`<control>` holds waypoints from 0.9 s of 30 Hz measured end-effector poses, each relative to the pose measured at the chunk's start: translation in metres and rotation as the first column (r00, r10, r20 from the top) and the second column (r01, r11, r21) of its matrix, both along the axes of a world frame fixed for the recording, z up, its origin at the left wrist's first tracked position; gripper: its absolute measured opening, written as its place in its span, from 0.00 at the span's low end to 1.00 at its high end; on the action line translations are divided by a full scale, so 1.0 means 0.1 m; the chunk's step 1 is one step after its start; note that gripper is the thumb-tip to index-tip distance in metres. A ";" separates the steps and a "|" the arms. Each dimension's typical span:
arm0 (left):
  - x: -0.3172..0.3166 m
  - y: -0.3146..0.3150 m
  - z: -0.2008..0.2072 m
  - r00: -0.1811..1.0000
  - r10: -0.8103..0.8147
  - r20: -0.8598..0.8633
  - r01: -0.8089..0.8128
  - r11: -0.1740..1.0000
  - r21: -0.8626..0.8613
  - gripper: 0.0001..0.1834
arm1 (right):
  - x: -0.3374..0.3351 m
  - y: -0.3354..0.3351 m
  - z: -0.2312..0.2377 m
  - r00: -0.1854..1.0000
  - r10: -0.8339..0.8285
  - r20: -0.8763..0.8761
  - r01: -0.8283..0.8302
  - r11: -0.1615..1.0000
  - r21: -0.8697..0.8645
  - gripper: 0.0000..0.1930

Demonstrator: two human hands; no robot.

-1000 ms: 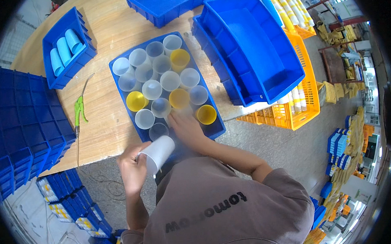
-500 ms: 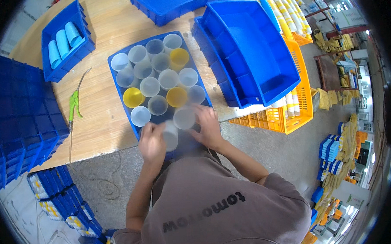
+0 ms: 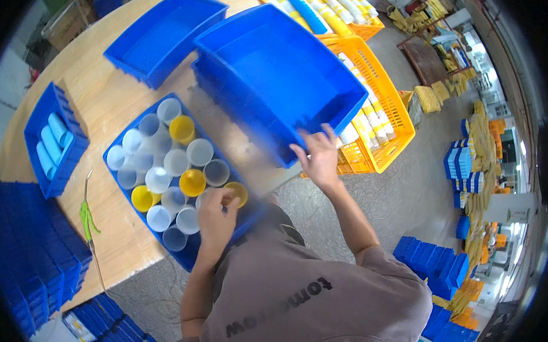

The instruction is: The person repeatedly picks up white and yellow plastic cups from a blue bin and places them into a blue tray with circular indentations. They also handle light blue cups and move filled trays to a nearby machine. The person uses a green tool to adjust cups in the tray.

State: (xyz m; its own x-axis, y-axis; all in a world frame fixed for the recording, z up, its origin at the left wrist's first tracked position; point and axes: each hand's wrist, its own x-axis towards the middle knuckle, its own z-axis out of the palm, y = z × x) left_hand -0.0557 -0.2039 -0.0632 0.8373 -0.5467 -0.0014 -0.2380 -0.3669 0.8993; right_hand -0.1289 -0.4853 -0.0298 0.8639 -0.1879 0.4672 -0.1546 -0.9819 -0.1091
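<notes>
Tubes (image 3: pixel 176 162) stand within a blue tray (image 3: pixel 195 244), bare tabletop (image 3: pixel 120 254) beyond its left edge.

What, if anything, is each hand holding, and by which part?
The open right hand, at the large blue bin, seemingly holds nothing. The left hand is over cups; any hold cannot be told.

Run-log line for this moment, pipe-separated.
left hand: over blue tray, beside yellow tube, grip unclear | right hand: open at edge of blue bin, contact unclear
</notes>
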 end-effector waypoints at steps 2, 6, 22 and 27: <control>-0.07 -0.37 -0.13 0.992 -0.083 -0.098 0.076 0.994 -0.078 0.20 | 0.04 -0.10 -0.10 0.996 0.083 -0.023 -0.083 0.996 0.017 0.14; -0.01 -1.17 -0.41 0.819 0.072 -0.569 -0.272 0.923 -0.274 0.30 | 0.03 -0.13 -0.28 0.953 0.301 0.046 -0.302 0.953 0.031 0.14; -0.47 -2.38 0.06 0.187 0.012 -0.982 -0.881 0.443 -0.163 0.42 | -0.90 -4.43 -1.79 0.792 -0.542 -0.282 0.594 0.577 0.560 0.18; -0.21 -2.35 -0.11 0.212 0.120 -0.970 -0.896 0.419 -0.144 0.44 | -1.05 -4.56 -2.28 0.798 -0.525 -0.295 0.555 0.452 0.698 0.19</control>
State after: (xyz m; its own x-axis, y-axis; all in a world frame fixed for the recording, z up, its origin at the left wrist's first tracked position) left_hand -0.0767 -0.4394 -0.0743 0.6672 -0.1301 -0.7334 0.6285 0.6268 0.4606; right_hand -0.2340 -0.9415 -0.2582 0.4762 -0.8756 -0.0812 -0.6434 -0.2840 -0.7109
